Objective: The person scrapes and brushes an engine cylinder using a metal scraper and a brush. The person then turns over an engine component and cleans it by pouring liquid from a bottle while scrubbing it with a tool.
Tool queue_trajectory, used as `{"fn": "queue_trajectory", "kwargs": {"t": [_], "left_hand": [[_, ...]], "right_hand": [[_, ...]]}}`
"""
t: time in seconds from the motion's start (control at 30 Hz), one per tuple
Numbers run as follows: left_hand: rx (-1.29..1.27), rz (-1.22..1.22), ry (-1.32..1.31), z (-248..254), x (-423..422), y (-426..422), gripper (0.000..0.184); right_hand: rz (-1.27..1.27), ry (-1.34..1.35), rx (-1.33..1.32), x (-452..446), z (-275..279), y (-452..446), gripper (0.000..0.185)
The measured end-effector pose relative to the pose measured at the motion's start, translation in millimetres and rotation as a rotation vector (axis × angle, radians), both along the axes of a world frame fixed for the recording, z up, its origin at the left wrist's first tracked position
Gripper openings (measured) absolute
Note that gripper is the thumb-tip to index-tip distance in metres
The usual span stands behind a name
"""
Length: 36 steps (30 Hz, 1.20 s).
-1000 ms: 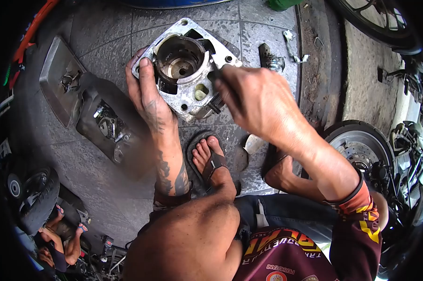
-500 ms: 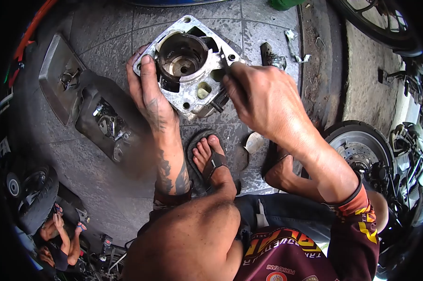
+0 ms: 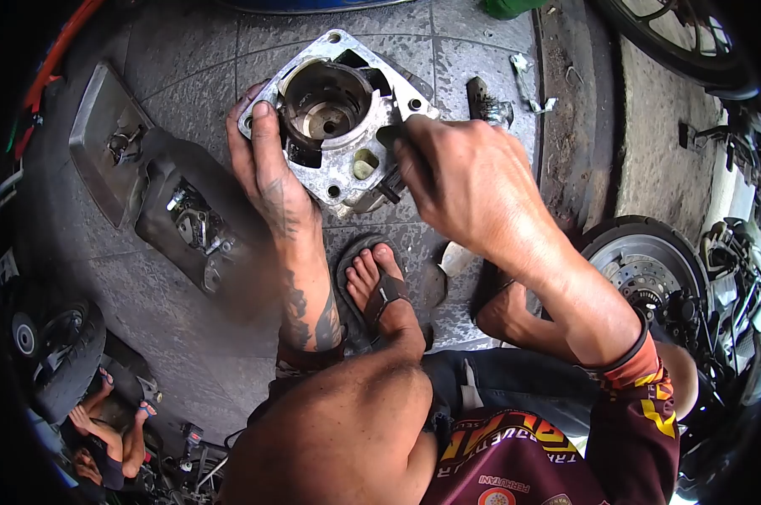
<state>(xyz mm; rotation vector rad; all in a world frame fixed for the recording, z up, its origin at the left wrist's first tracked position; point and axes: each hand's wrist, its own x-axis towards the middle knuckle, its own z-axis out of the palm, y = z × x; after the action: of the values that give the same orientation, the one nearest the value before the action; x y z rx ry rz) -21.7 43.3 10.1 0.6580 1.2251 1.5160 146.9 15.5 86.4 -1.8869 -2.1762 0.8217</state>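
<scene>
An engine cylinder block (image 3: 344, 157) of worn grey metal is held up above the floor, its round bore facing me. My left hand (image 3: 275, 164) is closed around the block's left side, thumb on the top face and fingers beneath. On the right part of that face, close to a corner bolt hole, sits my right hand (image 3: 473, 172) with its fingers pinched together. Whatever is between those fingertips is hidden by the hand. A dark fitting (image 3: 389, 185) sticks out of the block's lower right side.
Left on the tiles stand a metal tray (image 3: 103, 139) and a dark container (image 3: 187, 227) of small parts. A dark metal part (image 3: 488, 103) lies beyond my right hand. Wheels (image 3: 650, 261) stand right. Another person (image 3: 111, 438) sits lower left.
My right hand has shifted slightly down and left along the block's face, and the dark thin piece seen at its fingertips is now hidden. My left hand stays in place.
</scene>
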Motion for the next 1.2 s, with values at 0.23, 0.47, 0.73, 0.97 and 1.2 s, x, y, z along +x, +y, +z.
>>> {"fn": "queue_trajectory", "kwargs": {"t": [0.23,0.47,0.73,0.97,1.2], "left_hand": [[-0.006,0.01,0.014,0.4,1.4,0.2,0.034],[-0.006,0.002,0.016,-1.6,0.0,0.0,0.034],[-0.017,-0.011,0.001,4.2,2.2,-0.9,0.035],[-0.032,-0.005,-0.027,3.5,2.4,-0.6,0.035],[-0.011,0.004,0.008,1.7,1.7,0.2,0.035]], "right_hand": [[-0.087,0.025,0.024,2.9,-3.7,0.8,0.026],[-0.011,0.377,-0.239,29.6,6.1,-14.8,0.025],[-0.341,0.214,-0.192,7.6,2.9,-22.9,0.029],[-0.296,0.204,-0.113,-15.7,-15.5,-29.9,0.032],[-0.307,0.235,-0.113,-9.6,-15.5,-27.8,0.031]]}}
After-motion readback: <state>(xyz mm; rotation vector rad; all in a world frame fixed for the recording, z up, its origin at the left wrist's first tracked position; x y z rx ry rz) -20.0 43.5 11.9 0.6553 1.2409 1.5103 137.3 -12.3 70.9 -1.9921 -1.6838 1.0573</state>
